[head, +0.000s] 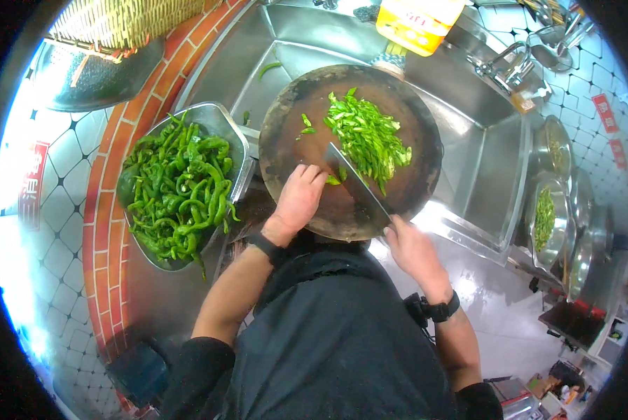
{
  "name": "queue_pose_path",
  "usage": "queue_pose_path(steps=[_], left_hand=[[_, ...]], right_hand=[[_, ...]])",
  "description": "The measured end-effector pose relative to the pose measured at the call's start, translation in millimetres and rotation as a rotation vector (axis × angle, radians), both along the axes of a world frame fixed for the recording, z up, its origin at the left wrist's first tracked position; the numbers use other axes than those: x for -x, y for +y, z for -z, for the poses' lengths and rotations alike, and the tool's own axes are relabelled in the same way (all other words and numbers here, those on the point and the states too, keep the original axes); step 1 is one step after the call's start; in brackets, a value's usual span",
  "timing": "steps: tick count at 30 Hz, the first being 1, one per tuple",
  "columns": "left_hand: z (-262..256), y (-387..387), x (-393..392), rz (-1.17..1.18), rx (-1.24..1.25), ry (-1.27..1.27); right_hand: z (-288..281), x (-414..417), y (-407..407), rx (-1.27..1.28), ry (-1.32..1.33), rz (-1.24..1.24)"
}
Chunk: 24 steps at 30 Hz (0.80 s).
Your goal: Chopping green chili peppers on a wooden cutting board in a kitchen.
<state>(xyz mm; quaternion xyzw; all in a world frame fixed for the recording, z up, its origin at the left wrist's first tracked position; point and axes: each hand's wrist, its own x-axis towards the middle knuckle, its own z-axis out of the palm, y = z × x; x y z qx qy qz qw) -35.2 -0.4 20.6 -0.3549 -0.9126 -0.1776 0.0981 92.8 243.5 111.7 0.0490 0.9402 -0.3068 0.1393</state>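
Note:
A round wooden chopping block (293,157) lies before me over a steel sink. My left hand (299,197) rests at its near left part, fingers bent down on a green chili pepper (333,180) that shows beside the fingertips. In my right hand (416,252) is the handle of a kitchen cleaver (358,176), its blade slanting up and left across the block, just right of that pepper. Beyond the blade spreads a pile of sliced green peppers (366,134), and a few loose slices (308,126) lie left of it.
A steel pan (243,152) heaped with whole green chili peppers (180,184) stands at left. Behind the block are a yellow plastic tub (419,23) and a faucet (503,68). Metal bowls line the right, one holding chopped greens (544,218). A wicker basket (119,23) sits upper left.

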Motion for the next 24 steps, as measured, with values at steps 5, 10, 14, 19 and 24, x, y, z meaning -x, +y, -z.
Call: queue_pose_path(steps=[5, 10, 14, 19, 24], left_hand=[[13.3, 6.1, -15.4, -0.041, -0.147, 0.058], [19.4, 7.4, -17.0, -0.063, -0.18, 0.052], [21.5, 4.6, -16.9, -0.048, -0.182, 0.059], [24.8, 5.1, -16.7, -0.036, -0.194, 0.048], [24.9, 4.9, -17.5, -0.053, -0.214, 0.032]], right_hand=[[-12.0, 1.7, -4.3, 0.015, -0.004, -0.017], [-26.9, 5.1, -12.6, -0.024, -0.024, -0.083], [-14.7, 1.8, -11.3, -0.045, 0.025, -0.158], [-2.4, 11.3, -20.0, -0.092, -0.017, -0.177], [3.5, 33.4, -24.9, -0.075, 0.071, -0.193]])
